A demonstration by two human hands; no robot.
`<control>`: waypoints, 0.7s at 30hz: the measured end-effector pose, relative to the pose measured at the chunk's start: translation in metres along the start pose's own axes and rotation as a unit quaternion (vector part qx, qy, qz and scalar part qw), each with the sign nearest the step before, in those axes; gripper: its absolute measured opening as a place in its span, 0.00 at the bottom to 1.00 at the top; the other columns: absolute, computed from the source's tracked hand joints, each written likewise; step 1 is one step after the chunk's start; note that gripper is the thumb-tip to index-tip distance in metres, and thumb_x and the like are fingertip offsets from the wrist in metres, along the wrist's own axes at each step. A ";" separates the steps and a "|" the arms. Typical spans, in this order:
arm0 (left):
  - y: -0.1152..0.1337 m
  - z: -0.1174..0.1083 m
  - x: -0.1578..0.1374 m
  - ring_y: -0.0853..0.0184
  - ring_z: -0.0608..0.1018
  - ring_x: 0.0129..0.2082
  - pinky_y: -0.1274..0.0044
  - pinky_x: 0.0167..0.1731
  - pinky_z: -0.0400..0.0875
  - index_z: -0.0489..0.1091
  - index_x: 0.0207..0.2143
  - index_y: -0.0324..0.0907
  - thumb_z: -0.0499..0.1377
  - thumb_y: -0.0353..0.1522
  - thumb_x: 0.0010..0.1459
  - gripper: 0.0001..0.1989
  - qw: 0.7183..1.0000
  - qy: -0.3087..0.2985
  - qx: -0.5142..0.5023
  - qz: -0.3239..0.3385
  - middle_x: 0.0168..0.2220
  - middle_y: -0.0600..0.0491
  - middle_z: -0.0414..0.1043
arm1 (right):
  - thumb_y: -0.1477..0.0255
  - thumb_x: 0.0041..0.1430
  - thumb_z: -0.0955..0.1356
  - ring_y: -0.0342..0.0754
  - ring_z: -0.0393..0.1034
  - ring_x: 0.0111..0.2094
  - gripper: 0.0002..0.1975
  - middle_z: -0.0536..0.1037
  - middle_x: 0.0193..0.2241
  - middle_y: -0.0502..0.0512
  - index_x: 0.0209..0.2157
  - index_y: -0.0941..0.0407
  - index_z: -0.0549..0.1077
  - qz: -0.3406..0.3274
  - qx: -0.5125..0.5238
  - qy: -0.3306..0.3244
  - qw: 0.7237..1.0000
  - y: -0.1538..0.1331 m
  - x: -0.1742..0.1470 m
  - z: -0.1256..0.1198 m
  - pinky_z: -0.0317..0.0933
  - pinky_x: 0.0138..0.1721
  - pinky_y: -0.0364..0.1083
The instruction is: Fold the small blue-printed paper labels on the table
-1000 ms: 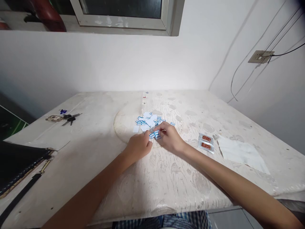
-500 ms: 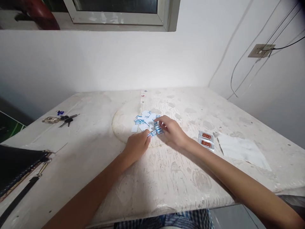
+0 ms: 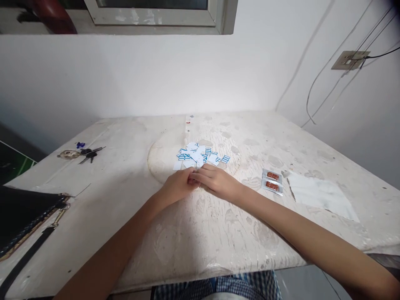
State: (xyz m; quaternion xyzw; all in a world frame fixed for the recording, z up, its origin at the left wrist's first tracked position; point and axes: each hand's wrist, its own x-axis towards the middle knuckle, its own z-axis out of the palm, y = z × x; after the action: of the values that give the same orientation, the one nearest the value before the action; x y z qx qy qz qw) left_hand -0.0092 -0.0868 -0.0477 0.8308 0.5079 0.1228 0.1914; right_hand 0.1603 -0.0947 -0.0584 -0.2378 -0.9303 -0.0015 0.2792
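Observation:
A loose pile of small white paper pieces (image 3: 197,156) with blue printed lines lies mid-table, just beyond my hands. My left hand (image 3: 178,183) is closed, its fingertips meeting those of the other hand at the pile's near edge. My right hand (image 3: 218,182) is closed too, its fingers bent over the left fingertips. Whatever the two hands hold between them is hidden behind the fingers. One blue-striped piece (image 3: 225,159) rests a little apart, right of the pile.
Right of my hands lies a silver blister pack (image 3: 267,185) with reddish-brown contents, beside a white cloth or paper sheet (image 3: 321,196). Keys (image 3: 90,154) and a small blue item (image 3: 80,145) are at the left. Nearer is a black pouch (image 3: 28,221) with a strap.
My right hand has moved down and left from the pile to meet my left hand. The blue-lined pieces seen at my left fingertips are now out of sight. Pieces now show at the pile's right.

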 end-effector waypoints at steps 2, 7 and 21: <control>0.001 -0.001 -0.001 0.71 0.66 0.24 0.79 0.22 0.53 0.56 0.25 0.42 0.48 0.32 0.52 0.05 1.000 -0.003 -0.015 0.007 0.24 0.57 0.66 | 0.81 0.60 0.56 0.49 0.60 0.37 0.14 0.71 0.36 0.59 0.46 0.59 0.65 -0.010 -0.006 -0.009 1.000 0.000 0.000 0.002 0.59 0.37 0.48; 0.003 -0.003 -0.002 0.71 0.66 0.23 0.77 0.22 0.54 0.58 0.25 0.42 0.43 0.35 0.56 0.10 1.000 0.012 -0.005 -0.003 0.23 0.56 0.64 | 0.80 0.58 0.57 0.51 0.58 0.46 0.19 0.68 0.44 0.59 0.51 0.55 0.62 0.105 0.034 0.028 0.993 0.000 0.001 -0.008 0.56 0.45 0.51; 0.009 -0.001 -0.007 0.69 0.67 0.23 0.78 0.21 0.52 0.61 0.31 0.43 0.43 0.36 0.58 0.11 0.997 0.015 0.074 -0.012 0.24 0.55 0.66 | 0.83 0.49 0.61 0.40 0.58 0.24 0.16 0.68 0.25 0.49 0.40 0.57 0.70 0.269 0.191 -0.057 0.942 0.008 0.003 -0.020 0.54 0.29 0.42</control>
State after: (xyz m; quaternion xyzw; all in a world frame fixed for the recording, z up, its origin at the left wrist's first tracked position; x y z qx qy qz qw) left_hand -0.0058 -0.0962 -0.0430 0.8345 0.5286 0.0951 0.1230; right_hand 0.1720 -0.0895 -0.0410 -0.4214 -0.8288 0.2648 0.2557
